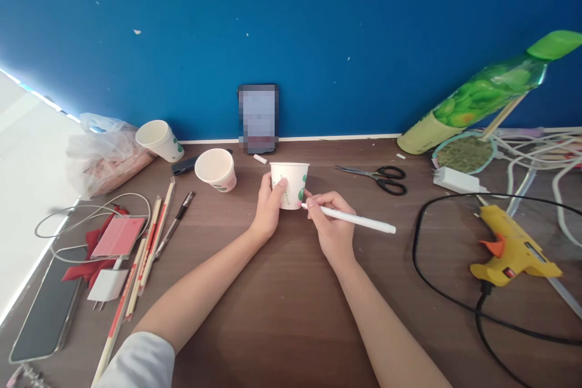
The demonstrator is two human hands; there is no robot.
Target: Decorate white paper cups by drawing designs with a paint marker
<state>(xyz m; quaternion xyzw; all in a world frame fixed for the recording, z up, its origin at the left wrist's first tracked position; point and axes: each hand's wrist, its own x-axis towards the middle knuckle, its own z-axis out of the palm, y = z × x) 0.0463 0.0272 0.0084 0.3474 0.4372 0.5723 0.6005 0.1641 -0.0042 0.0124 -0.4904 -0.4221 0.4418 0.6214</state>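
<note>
My left hand clamps the paper cup steady; right hand pinches the pen, tip seemingly touching it, so press lightly.

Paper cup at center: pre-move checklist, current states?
1. Paper cup upright on the table, mouth up: ok.
2. Left hand wrapped round the cup's left side: ok.
3. White pen gripped in the right hand: ok.
4. Pen tip touching the cup's lower right wall: cannot tell.
5. Scissors apart from the cup, beyond the right hand: ok.
6. Black cable looping close to the pen's rear end, might snag: not ok.
</note>
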